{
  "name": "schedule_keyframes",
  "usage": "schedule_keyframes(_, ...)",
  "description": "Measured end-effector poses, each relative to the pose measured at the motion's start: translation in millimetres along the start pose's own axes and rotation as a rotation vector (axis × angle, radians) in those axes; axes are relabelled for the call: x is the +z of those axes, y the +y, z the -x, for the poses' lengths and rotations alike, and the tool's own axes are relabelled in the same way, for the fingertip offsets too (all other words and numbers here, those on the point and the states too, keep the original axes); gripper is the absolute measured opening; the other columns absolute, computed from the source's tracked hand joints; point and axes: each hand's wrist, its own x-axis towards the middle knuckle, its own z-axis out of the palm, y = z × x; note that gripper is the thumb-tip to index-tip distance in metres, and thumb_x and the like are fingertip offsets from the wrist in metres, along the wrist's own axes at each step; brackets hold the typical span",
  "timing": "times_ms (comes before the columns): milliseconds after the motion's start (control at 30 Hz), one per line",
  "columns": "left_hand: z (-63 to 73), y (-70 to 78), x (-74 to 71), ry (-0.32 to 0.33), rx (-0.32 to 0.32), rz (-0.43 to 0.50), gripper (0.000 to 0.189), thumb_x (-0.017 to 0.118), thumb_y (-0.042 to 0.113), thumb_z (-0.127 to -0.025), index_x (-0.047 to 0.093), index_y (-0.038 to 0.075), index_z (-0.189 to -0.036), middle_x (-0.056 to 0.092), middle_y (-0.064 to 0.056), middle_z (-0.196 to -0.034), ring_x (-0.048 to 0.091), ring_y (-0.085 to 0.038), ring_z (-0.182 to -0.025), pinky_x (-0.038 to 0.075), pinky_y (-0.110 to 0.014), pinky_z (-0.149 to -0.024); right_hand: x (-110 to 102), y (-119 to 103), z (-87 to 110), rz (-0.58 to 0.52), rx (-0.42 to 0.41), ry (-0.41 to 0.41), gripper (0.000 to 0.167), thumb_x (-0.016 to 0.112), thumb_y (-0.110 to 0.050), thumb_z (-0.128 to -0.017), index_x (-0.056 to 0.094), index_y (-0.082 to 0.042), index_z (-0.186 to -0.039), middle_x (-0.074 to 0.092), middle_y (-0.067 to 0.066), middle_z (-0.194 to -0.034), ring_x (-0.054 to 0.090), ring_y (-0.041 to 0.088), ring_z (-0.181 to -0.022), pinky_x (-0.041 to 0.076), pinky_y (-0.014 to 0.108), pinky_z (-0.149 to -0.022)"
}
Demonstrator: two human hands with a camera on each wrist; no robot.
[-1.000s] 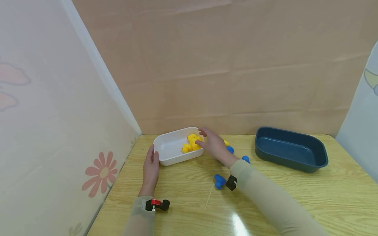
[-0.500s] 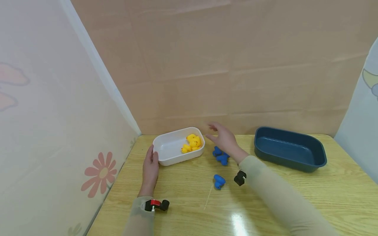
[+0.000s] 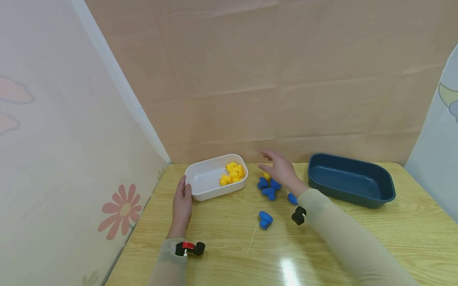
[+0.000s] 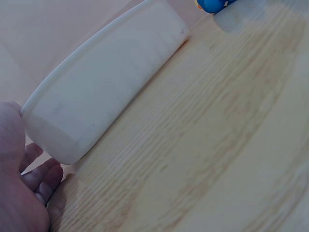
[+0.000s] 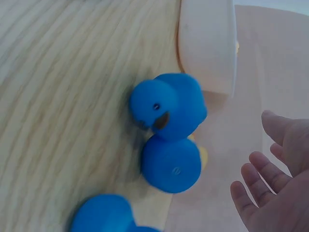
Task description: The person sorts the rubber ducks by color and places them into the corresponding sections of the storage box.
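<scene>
My left hand (image 3: 182, 206) holds the left end of a white plastic tub (image 3: 204, 195). In the left wrist view its thumb side meets the rim and the curled fingers (image 4: 46, 179) lie by the lower corner. Several yellow rubber ducks (image 3: 234, 172) sit in the tub's right end. My right hand (image 3: 282, 169) hovers, fingers spread and holding nothing, over a group of blue rubber ducks (image 3: 269, 193). Behind these, partly hidden by that hand, is a yellow duck (image 3: 266, 176). The right wrist view shows a blue duck (image 5: 169, 104) against another one's round base (image 5: 171, 164).
A dark blue tub (image 3: 350, 182) stands at the back right of the wooden table (image 3: 229, 238). One blue duck (image 3: 265, 219) lies apart, nearer the front, and another blue duck (image 3: 292, 198) lies beside my right wrist. A brown paper-like backdrop (image 3: 229, 99) rises behind the table.
My right hand has moved right, from over the white tub's right end to over the blue ducks, uncovering the yellow ducks in the tub. The left hand stays at the tub.
</scene>
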Motion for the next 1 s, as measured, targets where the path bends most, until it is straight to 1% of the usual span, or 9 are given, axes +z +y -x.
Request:
schedule_keyframes(200, -0.8, 1.0, -0.1, -0.001, -0.004, 0.001, 0.059, 0.042, 0.034, -0.121, 0.030, 0.017, -0.176, 0.032, -0.005, -0.179, 0.026, -0.022, -0.166, 0.024, -0.045, -0.134, -3, 14, 3.1, 0.016, 0.044, -0.037, 0.062, 0.077, -0.030, -0.107, 0.056, -0.008, -0.161, 0.064, 0.019, -0.150, 0.060, 0.043, -0.139, 0.049, 0.065, -0.112)
schedule_keyframes(400, -0.6, 2.0, -0.3, -0.006, -0.005, 0.012, 0.059, 0.042, 0.034, -0.121, 0.030, 0.016, -0.176, 0.031, -0.005, -0.179, 0.025, -0.022, -0.166, 0.024, -0.044, -0.134, -5, 24, 7.4, 0.028, 0.045, -0.043, 0.059, 0.077, -0.026, -0.106, 0.058, -0.005, -0.158, 0.065, 0.022, -0.148, 0.062, 0.044, -0.136, 0.051, 0.065, -0.108)
schedule_keyframes(600, -0.5, 1.9, -0.7, -0.008, -0.015, 0.019, 0.059, 0.042, 0.035, -0.121, 0.030, 0.016, -0.176, 0.032, -0.005, -0.179, 0.026, -0.022, -0.166, 0.024, -0.045, -0.134, -2, 33, 9.4, 0.054, 0.054, -0.060, 0.055, 0.077, -0.021, -0.106, 0.060, 0.000, -0.154, 0.066, 0.024, -0.145, 0.065, 0.045, -0.131, 0.054, 0.064, -0.106)
schedule_keyframes(833, 0.1, 2.9, 0.1, -0.008, -0.022, 0.024, 0.059, 0.042, 0.035, -0.121, 0.030, 0.017, -0.176, 0.032, -0.006, -0.179, 0.027, -0.024, -0.165, 0.025, -0.046, -0.134, 1, 40, 11.5, 0.072, 0.073, -0.084, 0.049, 0.074, -0.022, -0.108, 0.064, 0.000, -0.151, 0.067, 0.024, -0.143, 0.066, 0.044, -0.127, 0.054, 0.064, -0.105)
schedule_keyframes(1000, 0.5, 2.8, 0.5, -0.003, -0.016, 0.023, 0.058, 0.042, 0.034, -0.121, 0.030, 0.016, -0.176, 0.033, -0.006, -0.179, 0.026, -0.023, -0.166, 0.025, -0.046, -0.134, 1, 44, 11.9, 0.075, 0.082, -0.090, 0.047, 0.071, -0.023, -0.110, 0.065, 0.001, -0.150, 0.069, 0.024, -0.142, 0.067, 0.044, -0.126, 0.055, 0.063, -0.104)
